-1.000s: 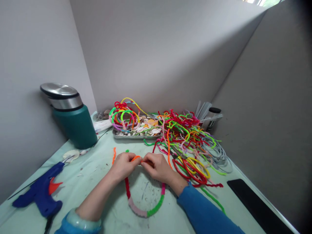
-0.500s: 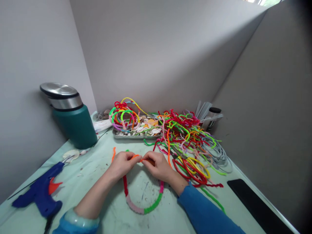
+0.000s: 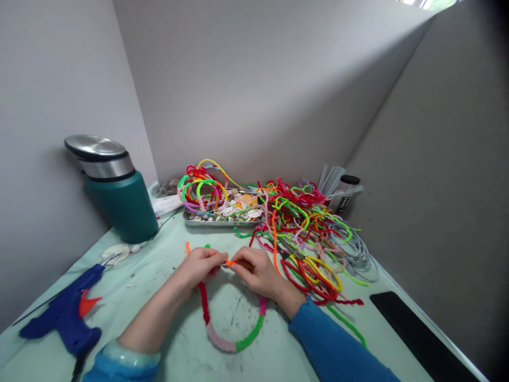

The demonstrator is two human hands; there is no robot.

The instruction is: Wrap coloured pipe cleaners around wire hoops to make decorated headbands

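Observation:
Both hands meet over the table at the top of a ring (image 3: 221,344) wrapped in red, pale pink, green and magenta pipe cleaner. My left hand (image 3: 201,265) pinches the ring's upper left part, its fingertips close to the orange pipe cleaner (image 3: 229,262). An orange end sticks up behind that hand. My right hand (image 3: 256,270) is closed, thumb and forefinger pinching the orange pipe cleaner where it winds round the ring. The fingers hide much of the ring's top.
A blue glue gun (image 3: 67,313) and a green bottle (image 3: 123,207) stand left. Behind are a metal tray of shells (image 3: 222,223) with colourful rings on it and a tangle of pipe cleaners (image 3: 294,207). Red-and-yellow-handled scissors (image 3: 318,276) and a black strip (image 3: 417,337) lie right.
My left fingertips have shifted slightly left and now cover the orange length that stretched between the hands. The ring's left side has tilted a little. My right hand stays nearly in place.

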